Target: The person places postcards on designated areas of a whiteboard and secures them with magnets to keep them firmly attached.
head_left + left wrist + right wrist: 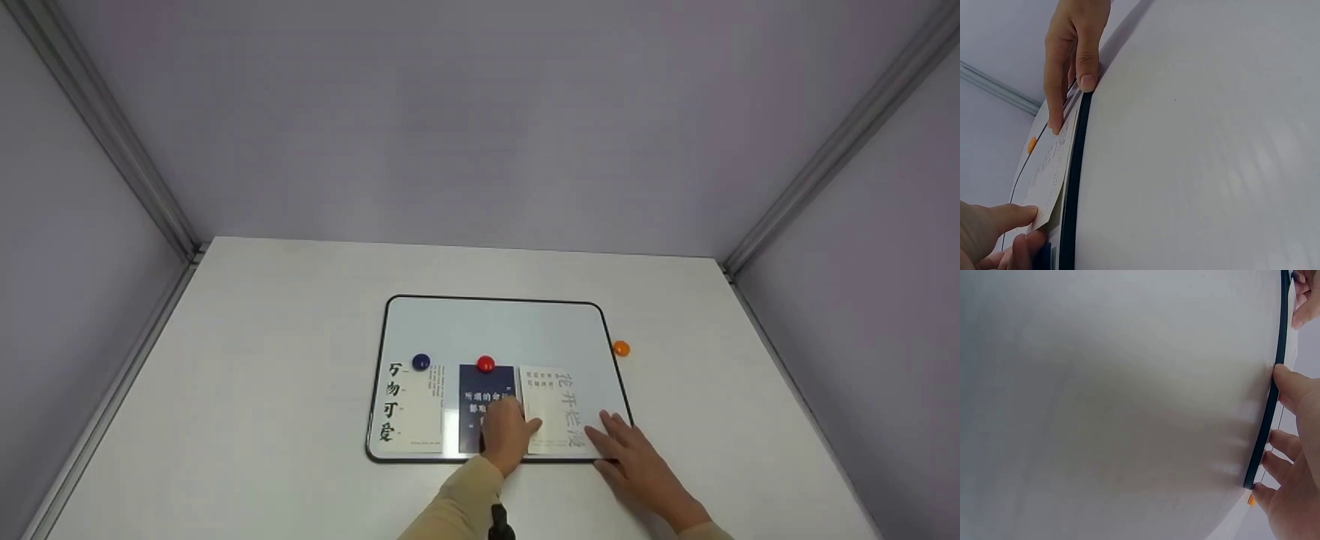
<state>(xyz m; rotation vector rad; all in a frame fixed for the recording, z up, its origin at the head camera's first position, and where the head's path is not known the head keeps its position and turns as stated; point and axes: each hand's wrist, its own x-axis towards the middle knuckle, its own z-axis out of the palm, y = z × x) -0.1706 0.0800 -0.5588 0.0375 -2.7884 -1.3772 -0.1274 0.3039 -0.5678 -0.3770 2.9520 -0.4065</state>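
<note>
My left hand [506, 433] pinches the near-left corner of a cream card [546, 418] with printed characters. In the left wrist view the thumb lies on top of the card [1050, 188], and the curled fingers are below its slightly raised edge. My right hand [637, 463] rests with spread, fairly straight fingers on the whiteboard's [495, 326] near-right corner. Its thumb touches the black frame [1266, 419] in the right wrist view. A dark blue card [471, 431] with white characters lies left of the cream one, partly hidden by my left hand.
Another cream card [412, 412] lies at the board's left. A blue round magnet [421, 361] sits at its top edge, and a red round magnet [486, 364] at the dark blue card's top. An orange round magnet [621, 348] is just outside the board's right edge, on the white table [285, 360].
</note>
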